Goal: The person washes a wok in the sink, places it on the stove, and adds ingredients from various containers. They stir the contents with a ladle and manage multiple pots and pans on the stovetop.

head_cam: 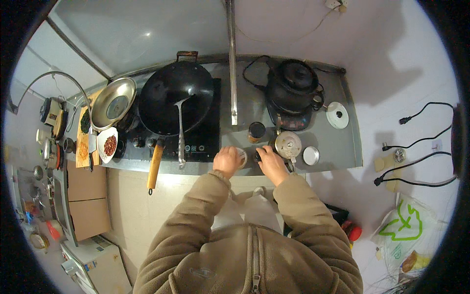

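My left hand (226,160) rests around a small round container (241,158) at the counter's front edge; the fingers cover much of it. My right hand (270,161) has its fingers on a small dark object (258,156), mostly hidden beneath them. Just right of that hand stands a metal pot with a lid and spout (288,144), and farther right lies a round white-metal lid (311,156). A jar with a dark lid (256,131) stands behind my hands. To the left, a black wok (165,99) with a wooden handle holds a metal spatula (181,132).
A black lidded kettle (293,88) sits on an electric base at the back right, beside a white lid (337,115). At the left are a metal basin (114,103), a white dish of reddish pieces (101,147), and a cutting board (81,136) with a knife (91,147) and chopped food.
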A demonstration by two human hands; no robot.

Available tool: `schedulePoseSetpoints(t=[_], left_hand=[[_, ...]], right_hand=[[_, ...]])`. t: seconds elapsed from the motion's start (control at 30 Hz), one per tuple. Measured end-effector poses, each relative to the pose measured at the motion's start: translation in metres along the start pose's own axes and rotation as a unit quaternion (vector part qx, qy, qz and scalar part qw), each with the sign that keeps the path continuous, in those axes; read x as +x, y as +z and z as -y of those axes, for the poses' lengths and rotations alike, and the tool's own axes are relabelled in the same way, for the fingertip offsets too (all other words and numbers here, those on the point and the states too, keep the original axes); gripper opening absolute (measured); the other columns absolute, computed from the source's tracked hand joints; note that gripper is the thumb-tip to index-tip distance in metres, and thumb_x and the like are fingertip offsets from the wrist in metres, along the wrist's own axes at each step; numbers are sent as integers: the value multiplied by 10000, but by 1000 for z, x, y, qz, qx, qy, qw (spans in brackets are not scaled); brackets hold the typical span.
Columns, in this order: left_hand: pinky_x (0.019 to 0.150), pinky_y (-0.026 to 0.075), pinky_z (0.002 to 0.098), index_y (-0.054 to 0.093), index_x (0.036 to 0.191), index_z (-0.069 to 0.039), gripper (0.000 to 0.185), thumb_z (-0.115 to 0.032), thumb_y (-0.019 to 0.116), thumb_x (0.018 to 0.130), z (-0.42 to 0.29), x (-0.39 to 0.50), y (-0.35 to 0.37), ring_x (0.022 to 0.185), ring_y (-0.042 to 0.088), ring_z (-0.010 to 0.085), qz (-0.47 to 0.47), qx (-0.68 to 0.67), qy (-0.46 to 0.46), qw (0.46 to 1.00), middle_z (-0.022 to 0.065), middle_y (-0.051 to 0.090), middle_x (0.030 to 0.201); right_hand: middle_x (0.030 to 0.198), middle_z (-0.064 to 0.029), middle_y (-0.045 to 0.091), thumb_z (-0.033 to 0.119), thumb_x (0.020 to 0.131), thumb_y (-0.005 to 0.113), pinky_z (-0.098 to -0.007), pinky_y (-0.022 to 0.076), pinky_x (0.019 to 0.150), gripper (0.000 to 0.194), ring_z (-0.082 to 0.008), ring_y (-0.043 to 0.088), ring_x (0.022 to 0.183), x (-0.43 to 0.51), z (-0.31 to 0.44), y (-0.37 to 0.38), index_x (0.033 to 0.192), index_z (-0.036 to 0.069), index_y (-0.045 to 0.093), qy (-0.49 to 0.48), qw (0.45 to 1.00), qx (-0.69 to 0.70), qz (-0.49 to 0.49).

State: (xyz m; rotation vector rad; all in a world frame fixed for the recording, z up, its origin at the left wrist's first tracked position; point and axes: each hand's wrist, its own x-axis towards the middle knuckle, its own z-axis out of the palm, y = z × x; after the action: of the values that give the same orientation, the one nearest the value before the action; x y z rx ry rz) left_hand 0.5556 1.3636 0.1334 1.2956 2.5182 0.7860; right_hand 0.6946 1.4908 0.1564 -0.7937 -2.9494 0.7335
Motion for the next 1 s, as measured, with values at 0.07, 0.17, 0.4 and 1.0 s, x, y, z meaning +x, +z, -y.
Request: schedulePoseSetpoints(t=[0.07,0.17,0.4,1.0], left_hand=[[747,462,412,571,888,-35,151,-135,589,777,19,6,12,863,547,349,-39,-30,11,999,142,570,899],[774,441,409,556,940,-19,211,-138,610,775,26,9,10,896,526,352,-74,-88,-1,993,156,562,933],[744,448,381,587,958,-63,272,-74,688,706,-7,-38,6,872,552,311,-178,-135,114,968,128,581,985],[723,490,389,550,1077,-42,464,-160,736,669,-69,-61,29,859,594,339,94,-261,122,953,147,598,988]], right_hand=[[1124,-167,501,92,749,646,-404,494,769,428,-350,581,913,6,0,3,1154,38,519,7,1000,-11,27],[1090,-170,519,95,732,653,-405,497,758,438,-352,583,899,10,-1,3,1146,40,522,18,999,-19,46],[928,-179,584,178,686,687,-408,503,711,396,-349,601,810,-4,-1,-2,1027,8,578,33,999,1,-30],[829,-140,576,294,726,681,-398,492,657,415,-332,599,758,-67,-13,-70,1065,70,596,-131,987,74,60]])
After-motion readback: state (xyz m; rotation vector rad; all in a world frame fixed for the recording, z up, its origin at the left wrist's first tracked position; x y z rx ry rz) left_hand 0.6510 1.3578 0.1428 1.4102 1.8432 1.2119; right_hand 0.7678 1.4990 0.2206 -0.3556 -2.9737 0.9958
